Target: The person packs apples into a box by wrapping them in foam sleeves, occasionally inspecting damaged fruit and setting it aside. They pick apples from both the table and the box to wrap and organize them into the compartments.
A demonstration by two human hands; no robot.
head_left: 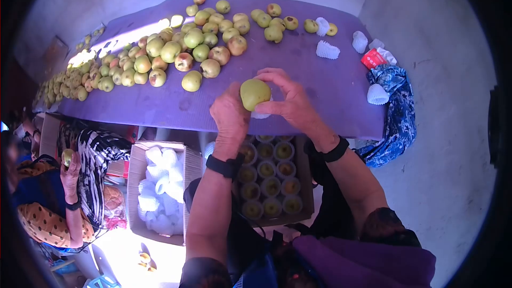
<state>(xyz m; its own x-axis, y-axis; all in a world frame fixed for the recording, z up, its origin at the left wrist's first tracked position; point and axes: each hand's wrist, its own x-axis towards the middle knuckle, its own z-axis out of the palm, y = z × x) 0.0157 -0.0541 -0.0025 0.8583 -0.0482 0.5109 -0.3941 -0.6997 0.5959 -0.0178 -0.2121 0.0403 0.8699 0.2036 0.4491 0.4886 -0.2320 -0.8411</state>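
Note:
A yellow-green apple is held up over the front part of the purple table, between my two hands. My left hand is closed against the apple's left side, its fingers partly hidden. From the right, my right hand grips it with thumb and fingers curved around its edge. A bit of white foam net shows just under the apple, by my right thumb.
Many apples lie across the purple table. Foam nets, a red packet and blue patterned cloth sit at right. Below are a box of netted apples and a box of foam nets. A co-worker's hand holds an apple.

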